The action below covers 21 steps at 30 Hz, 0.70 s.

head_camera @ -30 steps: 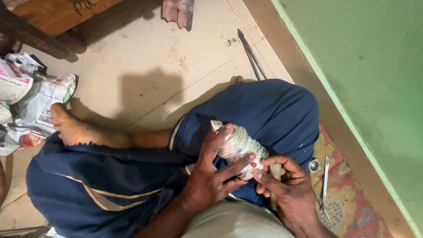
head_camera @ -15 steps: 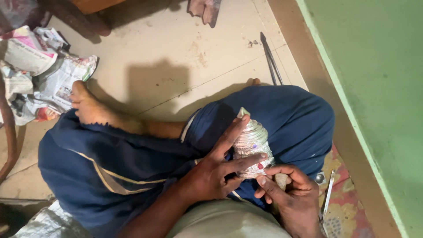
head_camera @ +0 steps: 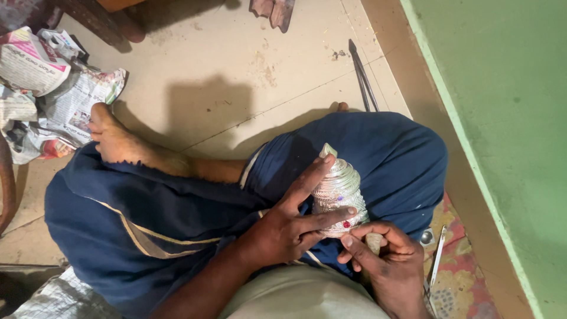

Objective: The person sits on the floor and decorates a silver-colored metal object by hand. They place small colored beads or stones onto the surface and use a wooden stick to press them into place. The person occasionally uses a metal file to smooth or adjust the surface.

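While the person sits cross-legged on the floor (head_camera: 236, 88) in a dark blue wrap (head_camera: 147, 218), a silvery cone-shaped ornament (head_camera: 338, 190) rests on the lap against the right thigh. Its long axis runs away from the body: the wide base, dotted with small red and purple stones, faces the person, and the narrow pale tip points toward the far knee.

From the left, the left hand (head_camera: 283, 227) lies over the ornament with its grip loose and spread. The index finger stretches up along the cone's side toward the tip, the middle finger crosses the lower bands, and the palm sits beside the base. It steadies more than it clasps.

Below the base, the right hand (head_camera: 387, 254) has its fingers curled into a half-closed grip around a small pale piece (head_camera: 373, 242). Whether that piece is the ornament's stem or a separate tool cannot be told. Its fingertips touch the rim of the base, so this hand is the nearer to the wide end and the left hand the nearer to the tip.

Long dark metal tongs (head_camera: 361, 75) lie on the floor beyond the knee, crumpled newspaper (head_camera: 53, 88) sits at far left, and a slim metal tool (head_camera: 437, 255) rests on a patterned mat (head_camera: 460, 283) by the green wall (head_camera: 508, 118).
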Motion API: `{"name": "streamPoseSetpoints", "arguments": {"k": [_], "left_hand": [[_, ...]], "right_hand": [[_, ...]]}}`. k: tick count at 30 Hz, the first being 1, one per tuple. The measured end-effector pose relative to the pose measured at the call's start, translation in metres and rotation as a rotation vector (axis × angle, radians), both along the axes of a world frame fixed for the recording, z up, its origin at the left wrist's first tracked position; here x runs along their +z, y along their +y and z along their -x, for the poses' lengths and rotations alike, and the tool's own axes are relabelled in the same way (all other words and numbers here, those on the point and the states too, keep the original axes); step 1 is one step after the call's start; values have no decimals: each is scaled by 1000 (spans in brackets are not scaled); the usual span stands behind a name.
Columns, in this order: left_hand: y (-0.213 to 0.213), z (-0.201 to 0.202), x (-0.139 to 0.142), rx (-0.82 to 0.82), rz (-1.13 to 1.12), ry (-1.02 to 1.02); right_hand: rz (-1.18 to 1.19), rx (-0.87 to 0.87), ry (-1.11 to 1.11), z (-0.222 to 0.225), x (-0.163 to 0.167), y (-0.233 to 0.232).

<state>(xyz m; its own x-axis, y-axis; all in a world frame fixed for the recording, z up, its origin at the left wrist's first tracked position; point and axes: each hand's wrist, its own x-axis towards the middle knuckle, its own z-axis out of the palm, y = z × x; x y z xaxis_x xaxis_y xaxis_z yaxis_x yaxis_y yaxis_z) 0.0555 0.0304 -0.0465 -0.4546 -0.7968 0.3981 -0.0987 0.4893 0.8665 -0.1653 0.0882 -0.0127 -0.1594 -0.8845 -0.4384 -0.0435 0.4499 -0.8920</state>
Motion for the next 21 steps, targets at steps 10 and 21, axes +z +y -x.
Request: {"name": "streamPoseSetpoints", "arguments": {"k": [10,21], "left_hand": [[1,2,0,3,11,-24],[-23,-12,33,-84,-213,24]], "right_hand": [[-39,-13,-22,3,-1,2],[31,-156,-220,0,19,-23]]}}
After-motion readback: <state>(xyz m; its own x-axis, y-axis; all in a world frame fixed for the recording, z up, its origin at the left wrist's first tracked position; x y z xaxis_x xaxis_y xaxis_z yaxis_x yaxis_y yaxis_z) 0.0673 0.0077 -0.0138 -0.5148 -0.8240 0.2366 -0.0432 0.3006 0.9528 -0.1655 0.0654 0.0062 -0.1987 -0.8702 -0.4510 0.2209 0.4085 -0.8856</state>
